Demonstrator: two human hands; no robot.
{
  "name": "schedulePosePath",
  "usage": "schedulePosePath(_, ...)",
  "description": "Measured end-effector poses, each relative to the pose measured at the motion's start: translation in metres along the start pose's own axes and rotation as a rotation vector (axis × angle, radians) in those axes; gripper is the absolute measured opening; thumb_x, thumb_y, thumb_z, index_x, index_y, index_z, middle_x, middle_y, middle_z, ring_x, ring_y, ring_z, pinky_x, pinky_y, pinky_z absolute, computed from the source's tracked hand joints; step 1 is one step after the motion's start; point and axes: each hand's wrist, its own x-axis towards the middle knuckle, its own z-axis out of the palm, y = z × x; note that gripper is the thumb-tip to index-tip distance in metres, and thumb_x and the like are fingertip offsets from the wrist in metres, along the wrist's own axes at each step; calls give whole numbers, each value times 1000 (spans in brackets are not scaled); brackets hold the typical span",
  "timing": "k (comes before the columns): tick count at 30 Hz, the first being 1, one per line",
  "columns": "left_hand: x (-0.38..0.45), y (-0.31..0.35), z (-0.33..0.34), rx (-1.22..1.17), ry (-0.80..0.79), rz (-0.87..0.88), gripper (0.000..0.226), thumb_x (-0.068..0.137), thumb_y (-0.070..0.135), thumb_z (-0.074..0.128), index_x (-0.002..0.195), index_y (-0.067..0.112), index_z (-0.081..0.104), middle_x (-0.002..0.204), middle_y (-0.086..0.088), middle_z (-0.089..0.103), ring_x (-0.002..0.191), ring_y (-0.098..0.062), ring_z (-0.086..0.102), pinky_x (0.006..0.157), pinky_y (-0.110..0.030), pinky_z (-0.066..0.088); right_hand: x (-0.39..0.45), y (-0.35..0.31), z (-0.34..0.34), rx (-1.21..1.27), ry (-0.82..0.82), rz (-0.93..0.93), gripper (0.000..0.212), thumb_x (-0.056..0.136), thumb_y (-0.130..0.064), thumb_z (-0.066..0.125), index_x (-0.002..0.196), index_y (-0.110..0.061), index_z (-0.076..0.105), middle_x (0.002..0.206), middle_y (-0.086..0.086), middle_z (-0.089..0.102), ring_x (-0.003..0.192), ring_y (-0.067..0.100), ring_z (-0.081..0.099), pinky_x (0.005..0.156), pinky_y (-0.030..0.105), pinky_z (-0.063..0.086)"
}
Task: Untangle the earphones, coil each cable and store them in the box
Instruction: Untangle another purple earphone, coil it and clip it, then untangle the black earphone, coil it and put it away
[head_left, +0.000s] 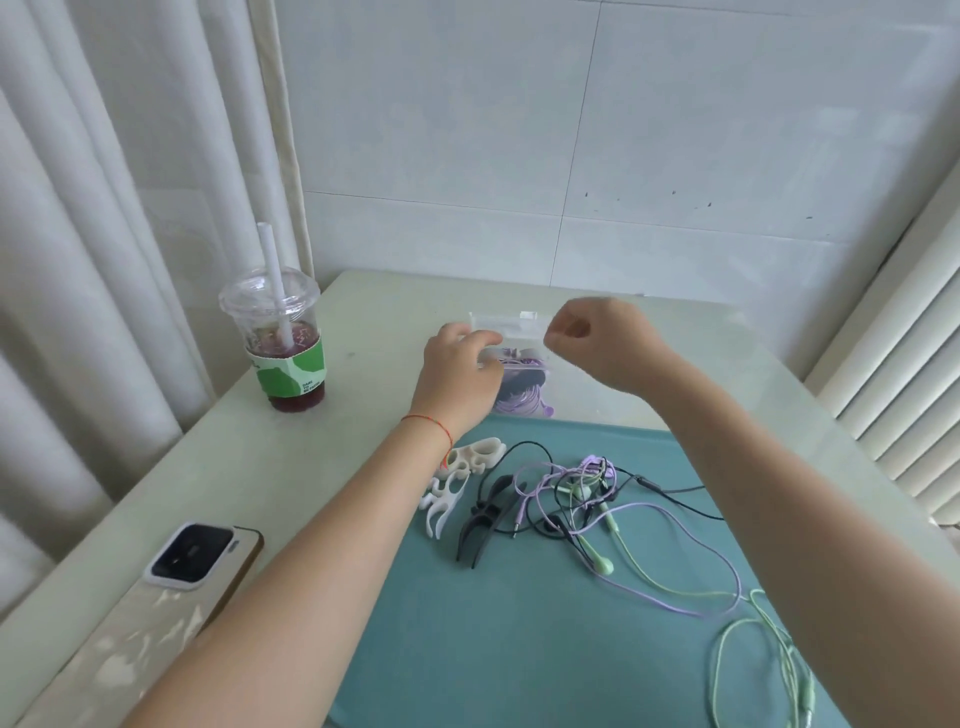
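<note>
At lower left a phone (200, 553) lies on the table (291, 457). On the teal mat (519, 623), right of centre, the green, purple and black earphones (587, 499) lie tangled beside white and black cable winders (467, 493). Further up at centre, the left hand (460, 364) grips a clear box (511, 358) while the right hand (597, 338) pinches its lid. An iced drink cup (283, 343) stands at left.
</note>
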Motion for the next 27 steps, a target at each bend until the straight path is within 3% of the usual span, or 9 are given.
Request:
schedulePosePath(3,-15,10,-5,75,21,61,27,90,12,54,113,19,68,126,-4,50,122,-19,41,98,-24,33,-34,-12,-4,-151,-506,-27,24,85,-39,70,87,-15,72,79,-7,69,70,3,60,67,24,46)
schedulePosePath(5,-28,20,-9,69,-5,68,21,90,14,53,99,20,71,109,1,57,104,-16,50,87,-23,38,-50,-11,5,-301,-658,-24,28,80,-46,72,93,-21,72,87,-14,65,82,3,59,74,22,46)
schedulePosePath(8,-40,33,-15,44,-231,23,23,90,18,53,90,21,75,89,9,67,81,-9,59,73,-23,45,-59,-5,12,-289,-543,-20,16,85,-32,68,94,-20,74,93,-8,68,91,13,61,81,27,49)
schedulePosePath(12,-47,43,-16,-133,-472,-32,12,90,22,64,96,18,73,85,8,68,56,8,53,55,-9,37,-61,4,1,-34,-205,39,19,89,-31,64,86,-15,74,88,3,72,86,21,64,77,32,50)
schedulePosePath(14,-46,47,-12,-204,-442,-57,7,88,19,68,91,13,71,79,5,65,48,7,49,48,-9,34,-62,11,-4,122,-40,87,18,91,-29,61,84,-15,72,81,0,72,83,20,66,74,31,50)
schedulePosePath(17,-37,47,-4,-187,-289,-34,12,85,25,72,82,14,70,76,6,64,67,-6,55,64,-20,40,-64,13,-6,374,136,120,16,94,-21,58,85,-13,68,75,-1,73,78,18,67,74,30,50)
schedulePosePath(20,-31,50,-3,-99,-185,41,5,84,24,71,80,21,70,74,13,65,69,-4,57,68,-20,44,-63,13,-6,467,291,86,12,93,-21,60,86,-13,67,67,1,70,57,13,61,60,26,48)
schedulePosePath(24,-33,53,-2,-174,-258,67,11,86,16,70,82,27,73,74,8,72,64,0,62,72,-21,50,-61,22,-3,327,233,76,11,91,-25,63,86,-17,67,50,-6,45,44,5,38,47,18,30)
schedulePosePath(27,-33,54,-6,-411,-185,-2,9,91,16,67,86,20,73,78,-1,76,68,-16,71,74,-31,56,-64,29,-4,88,-42,106,11,88,-26,66,86,-17,73,63,-10,57,57,4,48,55,16,36)
